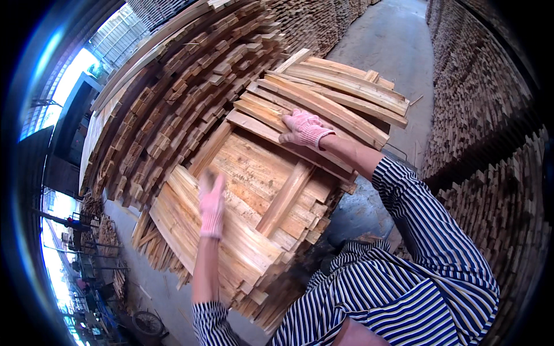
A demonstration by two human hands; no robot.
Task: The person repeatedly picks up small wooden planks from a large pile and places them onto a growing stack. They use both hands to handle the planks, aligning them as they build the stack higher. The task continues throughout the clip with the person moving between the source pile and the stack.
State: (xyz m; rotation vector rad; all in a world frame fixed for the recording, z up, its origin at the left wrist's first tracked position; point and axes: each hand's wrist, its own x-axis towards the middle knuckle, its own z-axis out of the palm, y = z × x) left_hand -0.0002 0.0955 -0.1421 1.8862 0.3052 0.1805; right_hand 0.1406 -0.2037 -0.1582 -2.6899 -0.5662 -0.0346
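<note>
A waist-high stack of sawn wooden boards (248, 167) lies before me, its top layer partly covered. My right hand (306, 128), in a pink knit glove with bare fingertips, is closed over a wooden board (262, 128) among the boards on the far side. My left hand (212, 205), gloved alike, is over the near-left boards (231, 245); its fingers are smeared by motion, and I cannot tell whether it touches them. Between the hands, a narrow crosspiece (285, 199) lies across the layer below. Several loose boards (346, 86) are piled at the far end.
A tall stack of spaced timber (190, 92) stands close on the left. More timber walls (479, 86) line the right, beside a concrete aisle (392, 43). A wheel (148, 324) and machinery are at lower left. Something blue-grey (360, 213) is beside the board stack.
</note>
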